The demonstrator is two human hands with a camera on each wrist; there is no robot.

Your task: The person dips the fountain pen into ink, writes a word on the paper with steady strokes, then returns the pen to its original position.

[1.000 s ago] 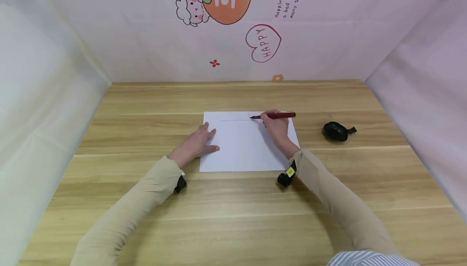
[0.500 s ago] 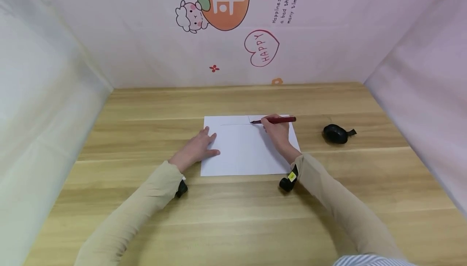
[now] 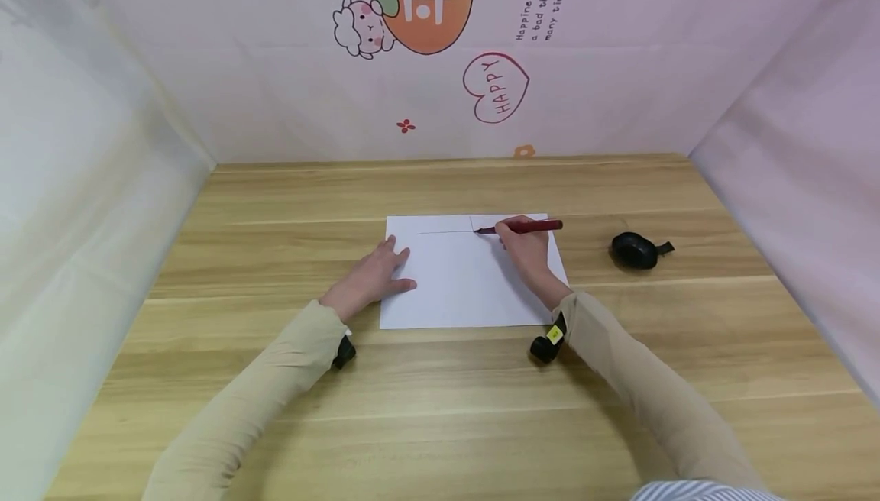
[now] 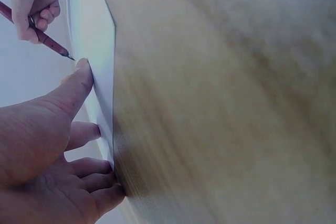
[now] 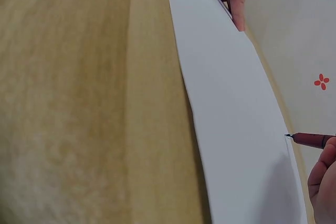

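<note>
A white sheet of paper (image 3: 457, 287) lies on the wooden table. My left hand (image 3: 371, 276) rests spread over its left edge, thumb and fingertips on the paper. In my right hand (image 3: 528, 253), over the sheet's upper right part, I grip a dark red fountain pen (image 3: 543, 225) between thumb and fingers. Its nib meets the paper near the top edge, where a thin horizontal line (image 3: 443, 233) and a short vertical line (image 3: 470, 223) come together. The left wrist view shows the pen (image 4: 51, 43) slanting down beyond my left thumb (image 4: 79, 85).
A black rounded object (image 3: 634, 250) with a short tab lies to the right of the paper. A printed white curtain (image 3: 289, 104) stands behind the table, with white cloth at both sides. Black devices are strapped at both wrists.
The pen nib has moved slightly toward me, and the short vertical line looks a little longer. My left hand stays put on the sheet. The head view has shifted slightly.
</note>
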